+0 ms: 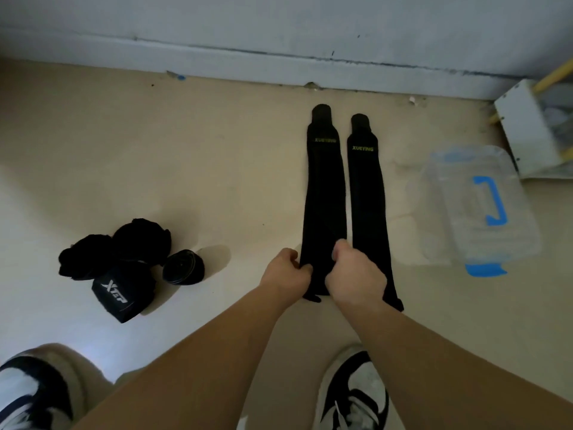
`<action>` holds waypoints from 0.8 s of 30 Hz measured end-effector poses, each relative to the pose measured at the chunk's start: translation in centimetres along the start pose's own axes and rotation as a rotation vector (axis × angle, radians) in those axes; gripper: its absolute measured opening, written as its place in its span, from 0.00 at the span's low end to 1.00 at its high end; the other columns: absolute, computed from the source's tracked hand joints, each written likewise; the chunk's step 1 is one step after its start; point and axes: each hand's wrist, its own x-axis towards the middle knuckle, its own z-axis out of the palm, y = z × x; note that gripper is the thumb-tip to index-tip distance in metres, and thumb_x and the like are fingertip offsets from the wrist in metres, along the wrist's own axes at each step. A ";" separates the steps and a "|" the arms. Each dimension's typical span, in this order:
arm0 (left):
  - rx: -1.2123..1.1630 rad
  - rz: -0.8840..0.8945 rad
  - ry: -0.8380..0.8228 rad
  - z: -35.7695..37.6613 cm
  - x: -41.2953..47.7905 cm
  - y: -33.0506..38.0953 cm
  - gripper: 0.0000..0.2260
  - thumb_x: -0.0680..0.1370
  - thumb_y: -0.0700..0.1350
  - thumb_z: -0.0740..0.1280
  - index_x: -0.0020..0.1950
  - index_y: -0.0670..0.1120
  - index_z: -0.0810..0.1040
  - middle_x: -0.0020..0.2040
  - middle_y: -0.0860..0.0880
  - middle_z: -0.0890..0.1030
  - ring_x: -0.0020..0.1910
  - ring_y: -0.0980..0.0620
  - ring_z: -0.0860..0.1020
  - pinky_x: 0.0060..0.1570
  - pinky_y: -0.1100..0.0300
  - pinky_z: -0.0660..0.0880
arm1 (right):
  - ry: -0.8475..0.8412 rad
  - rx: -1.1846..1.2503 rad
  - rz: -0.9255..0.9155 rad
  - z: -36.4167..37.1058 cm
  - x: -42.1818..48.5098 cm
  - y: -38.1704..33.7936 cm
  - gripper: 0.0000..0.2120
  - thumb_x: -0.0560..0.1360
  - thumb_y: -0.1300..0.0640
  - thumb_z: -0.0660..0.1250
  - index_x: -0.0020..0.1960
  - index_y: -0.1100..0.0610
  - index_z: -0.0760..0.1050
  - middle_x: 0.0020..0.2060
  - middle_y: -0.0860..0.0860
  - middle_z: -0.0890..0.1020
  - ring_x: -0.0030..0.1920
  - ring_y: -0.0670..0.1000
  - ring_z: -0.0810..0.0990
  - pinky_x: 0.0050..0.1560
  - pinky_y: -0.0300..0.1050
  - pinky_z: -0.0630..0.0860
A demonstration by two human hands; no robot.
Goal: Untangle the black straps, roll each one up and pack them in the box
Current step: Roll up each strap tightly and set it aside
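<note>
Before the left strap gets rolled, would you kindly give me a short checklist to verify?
1. Left strap lies flat and straight on the floor: ok.
2. Left hand and right hand both pinch its near end: ok.
3. Right strap lies beside it, not crossing where visible: ok.
4. Rolled straps sit off to the left, out of the way: ok.
5. Clear box open for packing: not ok, the lid seems on.
</note>
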 end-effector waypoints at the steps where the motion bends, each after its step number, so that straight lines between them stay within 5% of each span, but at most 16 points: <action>1: -0.086 -0.040 0.022 0.1 0.2 0.1 0.18 0.85 0.52 0.63 0.72 0.45 0.73 0.61 0.46 0.81 0.56 0.45 0.80 0.58 0.52 0.79 | -0.008 -0.091 -0.052 -0.1 -0.4 -0.8 0.15 0.80 0.61 0.66 0.64 0.53 0.66 0.40 0.50 0.75 0.39 0.53 0.77 0.34 0.46 0.69; 3: -0.278 -0.132 0.051 0.1 0.7 0.4 0.19 0.87 0.57 0.57 0.67 0.44 0.76 0.61 0.43 0.82 0.54 0.44 0.81 0.56 0.49 0.81 | -0.049 -0.148 -0.106 0.3 -0.7 -1.8 0.27 0.80 0.58 0.69 0.73 0.51 0.59 0.40 0.50 0.77 0.36 0.51 0.76 0.31 0.46 0.67; 5: -0.355 -0.194 0.056 -0.1 0.8 0.7 0.21 0.87 0.60 0.55 0.63 0.45 0.76 0.59 0.43 0.82 0.52 0.45 0.82 0.49 0.52 0.81 | -0.225 0.093 -0.075 0.6 -0.8 -2.4 0.35 0.79 0.56 0.70 0.80 0.48 0.56 0.47 0.51 0.82 0.40 0.52 0.79 0.33 0.45 0.71; 7: -0.327 -0.192 0.046 -0.3 0.7 0.7 0.22 0.85 0.61 0.60 0.64 0.44 0.78 0.58 0.44 0.82 0.51 0.45 0.82 0.47 0.52 0.82 | -0.422 0.466 0.031 1.0 -0.8 -2.4 0.21 0.79 0.57 0.69 0.71 0.51 0.72 0.47 0.52 0.83 0.43 0.54 0.82 0.36 0.46 0.78; 9: -0.257 -0.171 0.030 -0.1 0.7 0.3 0.22 0.82 0.59 0.68 0.69 0.45 0.77 0.60 0.44 0.82 0.55 0.44 0.82 0.53 0.51 0.82 | -0.337 0.553 0.089 1.3 -0.6 -1.8 0.05 0.78 0.60 0.67 0.52 0.53 0.78 0.42 0.52 0.81 0.42 0.54 0.81 0.44 0.49 0.80; 10: -0.223 -0.166 0.031 0.0 0.7 0.1 0.23 0.82 0.58 0.70 0.70 0.45 0.76 0.62 0.44 0.81 0.57 0.44 0.81 0.55 0.51 0.81 | -0.230 0.516 0.122 1.4 -0.3 -1.4 0.04 0.78 0.59 0.67 0.51 0.52 0.77 0.44 0.52 0.80 0.45 0.54 0.80 0.48 0.50 0.80; 12: -0.171 -0.159 0.045 0.4 0.9 0.0 0.19 0.81 0.55 0.72 0.67 0.44 0.78 0.61 0.44 0.81 0.56 0.44 0.81 0.55 0.52 0.80 | -0.078 0.455 0.195 1.7 0.4 -0.3 0.11 0.78 0.57 0.67 0.59 0.54 0.76 0.55 0.53 0.77 0.55 0.56 0.79 0.55 0.52 0.79; 15: -0.162 -0.148 0.033 1.0 1.2 0.2 0.12 0.82 0.50 0.73 0.45 0.44 0.79 0.44 0.44 0.81 0.39 0.50 0.78 0.45 0.56 0.78 | -0.194 0.693 0.331 1.7 1.1 0.2 0.25 0.76 0.55 0.64 0.73 0.56 0.71 0.65 0.57 0.76 0.63 0.60 0.78 0.63 0.56 0.79; 17: -0.165 -0.154 0.026 1.3 1.2 0.6 0.14 0.81 0.49 0.73 0.40 0.45 0.77 0.40 0.46 0.79 0.36 0.51 0.77 0.42 0.57 0.77 | -0.225 0.883 0.425 2.0 1.4 0.3 0.25 0.78 0.56 0.61 0.75 0.55 0.71 0.64 0.59 0.78 0.60 0.61 0.80 0.64 0.59 0.79; 20: -0.172 -0.133 0.047 1.3 1.3 0.7 0.11 0.80 0.49 0.75 0.44 0.44 0.78 0.45 0.44 0.82 0.45 0.46 0.82 0.52 0.54 0.82 | -0.216 1.040 0.506 2.3 1.9 0.4 0.15 0.82 0.62 0.58 0.66 0.58 0.75 0.57 0.61 0.81 0.51 0.58 0.80 0.56 0.55 0.81; 24: -0.171 -0.141 0.094 -0.4 1.2 -0.7 0.16 0.78 0.42 0.75 0.62 0.44 0.76 0.57 0.44 0.82 0.55 0.44 0.82 0.58 0.49 0.83 | -0.321 1.002 0.499 2.7 1.7 0.2 0.11 0.83 0.61 0.58 0.61 0.58 0.76 0.57 0.62 0.83 0.57 0.62 0.83 0.59 0.57 0.81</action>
